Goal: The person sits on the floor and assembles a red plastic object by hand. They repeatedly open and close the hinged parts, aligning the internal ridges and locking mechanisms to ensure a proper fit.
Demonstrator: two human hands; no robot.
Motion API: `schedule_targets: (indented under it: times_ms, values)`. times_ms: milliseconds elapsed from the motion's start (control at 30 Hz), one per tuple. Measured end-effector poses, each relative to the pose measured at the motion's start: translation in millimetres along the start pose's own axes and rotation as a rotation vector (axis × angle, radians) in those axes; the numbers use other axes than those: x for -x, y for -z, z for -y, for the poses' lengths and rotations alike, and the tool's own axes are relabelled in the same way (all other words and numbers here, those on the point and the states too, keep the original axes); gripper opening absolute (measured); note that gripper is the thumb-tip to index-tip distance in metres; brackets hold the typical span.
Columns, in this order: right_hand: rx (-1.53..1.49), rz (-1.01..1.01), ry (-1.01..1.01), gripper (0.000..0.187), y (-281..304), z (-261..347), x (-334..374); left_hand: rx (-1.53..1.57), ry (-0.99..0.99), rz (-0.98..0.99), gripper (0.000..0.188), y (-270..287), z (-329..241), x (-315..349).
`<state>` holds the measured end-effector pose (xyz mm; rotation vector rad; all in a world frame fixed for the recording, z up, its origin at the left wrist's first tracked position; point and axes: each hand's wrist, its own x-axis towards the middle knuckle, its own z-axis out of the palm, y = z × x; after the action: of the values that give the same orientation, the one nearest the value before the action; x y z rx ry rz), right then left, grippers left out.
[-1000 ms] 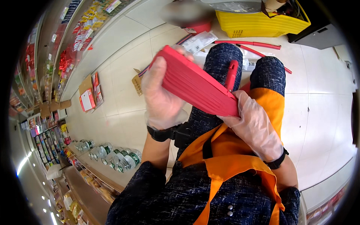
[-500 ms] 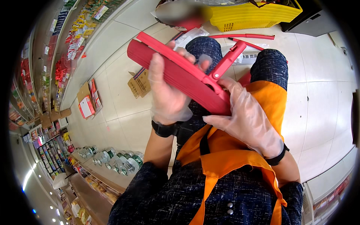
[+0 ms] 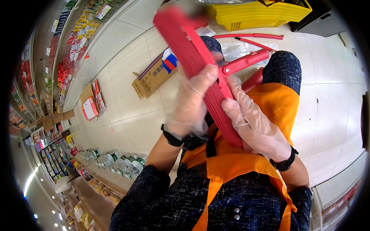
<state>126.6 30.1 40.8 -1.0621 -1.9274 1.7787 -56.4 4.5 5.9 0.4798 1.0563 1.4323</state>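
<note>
A long red plastic mop head (image 3: 183, 48) with a ridged face slants across my lap, its far end up and to the left. On its right side a hinged handle socket (image 3: 248, 61) sticks out toward my knee. My left hand (image 3: 192, 102), in a clear plastic glove and slightly blurred, is closed around the middle of the mop head, thumb on the ridged face. Also gloved, my right hand (image 3: 258, 123) grips the lower part from the right, just below the hinge. Some of its fingers are hidden behind the mop head.
Red poles (image 3: 254, 36) lie on the floor beyond my knees, near clear plastic wrapping. A yellow basket (image 3: 266, 15) stands behind them. An open long cardboard box (image 3: 154, 79) lies to the left. Water bottles (image 3: 133, 165) and stocked shelves (image 3: 73, 42) line the left side.
The mop head has turned to a steeper slant, its lower end nearer my body. The socket has swung to the right. My left hand has shifted right and now has its thumb across the ridged face.
</note>
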Motion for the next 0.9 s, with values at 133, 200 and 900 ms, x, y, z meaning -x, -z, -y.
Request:
schedule_targets:
  times_ms: [133, 200, 900]
  values:
    - [0.458, 0.036, 0.134, 0.060, 8, 0, -2, 0.071, 0.039, -0.043, 0.041, -4, -4, 2]
    - [0.721, -0.023, 0.270, 0.059, 23, 0, 0, 0.079, 0.130, -0.002, 0.043, 8, -10, 0]
    - [0.328, -0.152, 0.366, 0.034, 40, -59, -12, 0.200, 0.357, 0.237, 0.063, -16, -22, 17]
